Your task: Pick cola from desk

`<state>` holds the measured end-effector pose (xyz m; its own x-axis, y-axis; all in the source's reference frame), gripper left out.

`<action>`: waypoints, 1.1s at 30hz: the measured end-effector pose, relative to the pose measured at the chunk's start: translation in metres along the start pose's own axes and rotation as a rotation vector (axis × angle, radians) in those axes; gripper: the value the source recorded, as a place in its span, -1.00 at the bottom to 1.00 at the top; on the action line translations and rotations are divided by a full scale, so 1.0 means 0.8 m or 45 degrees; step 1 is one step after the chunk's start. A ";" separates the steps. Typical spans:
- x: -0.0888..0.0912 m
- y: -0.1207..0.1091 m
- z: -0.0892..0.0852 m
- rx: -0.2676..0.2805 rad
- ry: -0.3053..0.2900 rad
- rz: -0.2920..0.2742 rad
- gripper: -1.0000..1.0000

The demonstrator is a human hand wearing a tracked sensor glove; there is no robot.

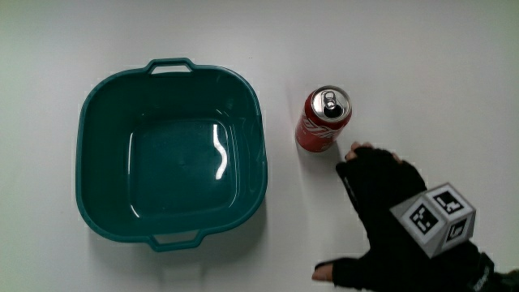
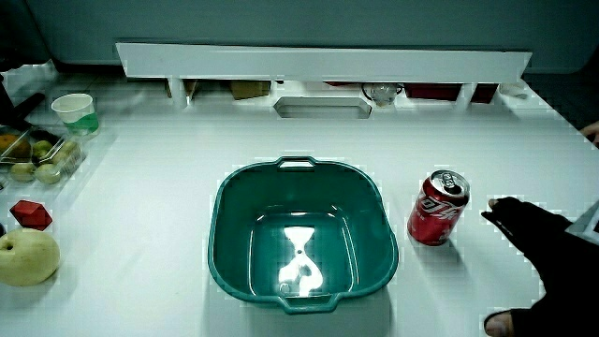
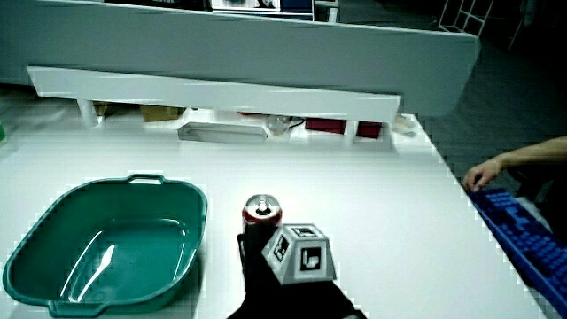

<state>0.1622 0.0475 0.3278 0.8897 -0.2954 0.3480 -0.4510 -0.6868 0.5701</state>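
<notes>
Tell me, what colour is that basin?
Dark teal green; the basin shows best in the main view.

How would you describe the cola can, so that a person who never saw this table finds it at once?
Start from the big teal plastic basin, the largest thing on the white table. Just beside it, between the basin and the black-gloved hand, stands a cola can, upright and apart from both. It is the only red cylinder there, with a silver top and pull tab.
</notes>
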 end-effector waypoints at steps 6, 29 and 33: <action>0.025 0.029 0.017 -0.044 0.105 -0.012 0.00; 0.091 0.123 0.044 -0.024 0.278 -0.152 0.00; 0.099 0.138 0.045 -0.037 0.333 -0.178 0.00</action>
<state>0.1856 -0.0752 0.3915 0.8967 -0.0155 0.4424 -0.3304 -0.6886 0.6455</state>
